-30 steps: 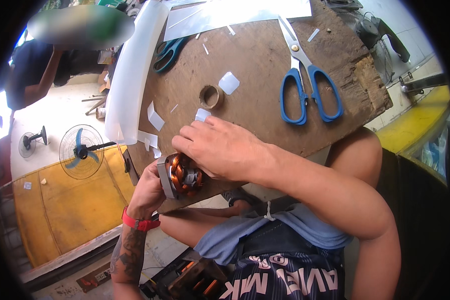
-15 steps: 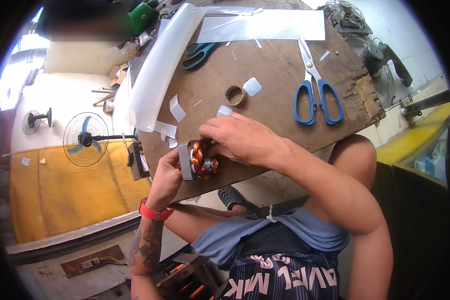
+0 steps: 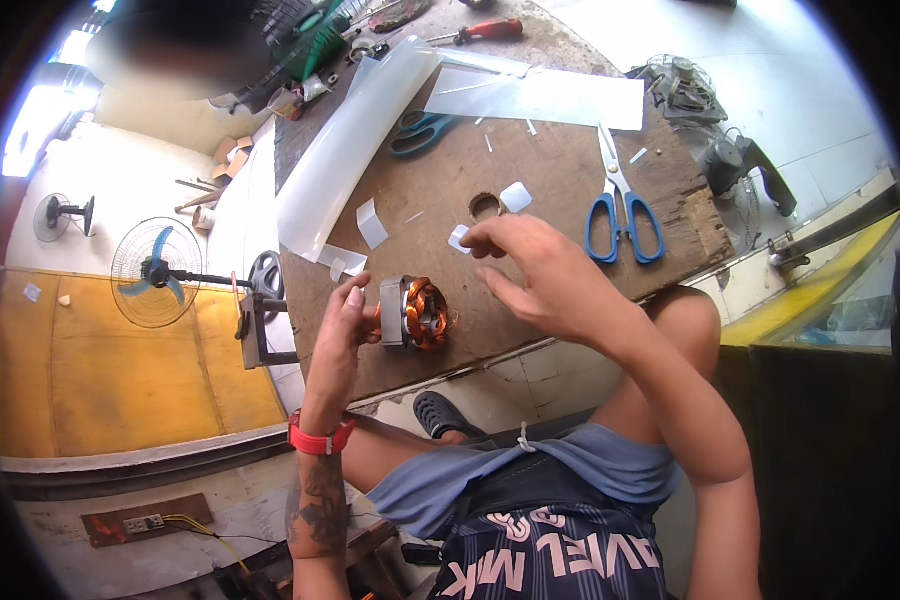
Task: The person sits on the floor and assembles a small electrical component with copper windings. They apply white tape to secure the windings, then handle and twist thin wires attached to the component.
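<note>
A motor stator [image 3: 415, 314], a grey metal core with copper windings, stands on the wooden table [image 3: 420, 200] near its front edge. My left hand [image 3: 340, 325] is at the stator's left side with fingers stretched, close against it and not wrapped round it. To the right, my right hand [image 3: 530, 262] hovers over the table, thumb and fingers apart, with nothing visible between them. Its fingertips are near a small white plastic piece [image 3: 459, 239]. Just beyond lie a brown tape ring [image 3: 485, 206] and another white piece [image 3: 516, 197].
Blue-handled scissors [image 3: 624, 225] lie at the right, teal-handled scissors [image 3: 422, 133] farther back. A rolled translucent sheet [image 3: 360, 150] covers the left side; a flat white sheet [image 3: 560, 98] lies at the back, near a red-handled screwdriver [image 3: 490, 30]. A fan [image 3: 157, 270] stands left.
Both hands have come off the stator, which now stands on the table. My right hand has moved right toward the white piece; my left hand's fingers have straightened. The view has shifted.
</note>
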Demonstrator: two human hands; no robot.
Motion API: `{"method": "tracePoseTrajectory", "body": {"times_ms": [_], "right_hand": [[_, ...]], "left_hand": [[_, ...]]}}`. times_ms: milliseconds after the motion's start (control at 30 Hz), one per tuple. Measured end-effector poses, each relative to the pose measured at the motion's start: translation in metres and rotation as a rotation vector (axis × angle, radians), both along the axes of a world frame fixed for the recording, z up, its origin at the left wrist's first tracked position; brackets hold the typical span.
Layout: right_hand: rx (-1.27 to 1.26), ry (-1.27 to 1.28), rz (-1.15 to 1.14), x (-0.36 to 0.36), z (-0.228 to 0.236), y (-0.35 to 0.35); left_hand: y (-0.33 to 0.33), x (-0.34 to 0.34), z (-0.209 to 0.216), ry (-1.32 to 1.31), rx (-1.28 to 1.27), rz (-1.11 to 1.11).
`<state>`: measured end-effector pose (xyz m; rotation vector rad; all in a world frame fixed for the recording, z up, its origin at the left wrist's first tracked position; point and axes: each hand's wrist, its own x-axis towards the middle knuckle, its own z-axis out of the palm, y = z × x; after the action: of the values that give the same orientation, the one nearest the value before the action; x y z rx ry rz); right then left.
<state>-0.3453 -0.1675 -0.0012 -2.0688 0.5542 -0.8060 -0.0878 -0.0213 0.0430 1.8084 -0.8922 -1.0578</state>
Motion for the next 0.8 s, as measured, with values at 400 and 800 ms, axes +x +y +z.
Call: {"method": "tracePoseTrajectory", "body": {"times_ms": [400, 800], "right_hand": [[0.812, -0.34, 0.408, 0.076, 0.011, 0.031], [1.021, -0.18, 0.299, -0.002, 0.009, -0.023]], "left_hand": [[-0.006, -0.031, 0.026, 0.092, -0.528, -0.176], [0.008, 0.007, 0.006, 0.561, -0.776, 0.071]]}}
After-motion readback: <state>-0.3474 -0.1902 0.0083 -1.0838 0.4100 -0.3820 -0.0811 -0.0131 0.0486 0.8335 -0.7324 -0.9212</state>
